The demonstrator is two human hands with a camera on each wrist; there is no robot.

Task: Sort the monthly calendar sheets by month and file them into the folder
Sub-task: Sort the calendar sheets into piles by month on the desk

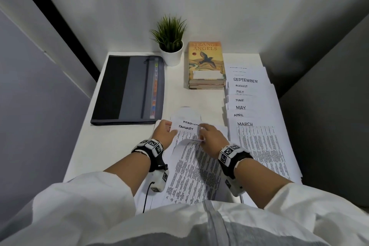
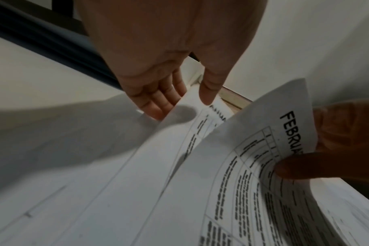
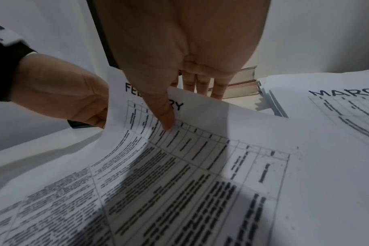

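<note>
Your left hand point(image 1: 164, 132) pinches the January sheet point(image 1: 185, 128); your right hand point(image 1: 209, 136) pinches the February sheet point(image 3: 200, 149); beyond your left hand lies the folder point(image 1: 127, 89), closed.

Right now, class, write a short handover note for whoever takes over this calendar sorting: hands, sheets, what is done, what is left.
Left hand pinches the JANUARY sheet at its top left. Right hand pinches the FEBRUARY sheet, thumb on top. The fanned sheets lie on the right of the table, March to September readable in order, more behind. The folder lies closed on the left.
Done: sorting, as far as titles show.
Left: gather everything, file it in the folder.
</note>
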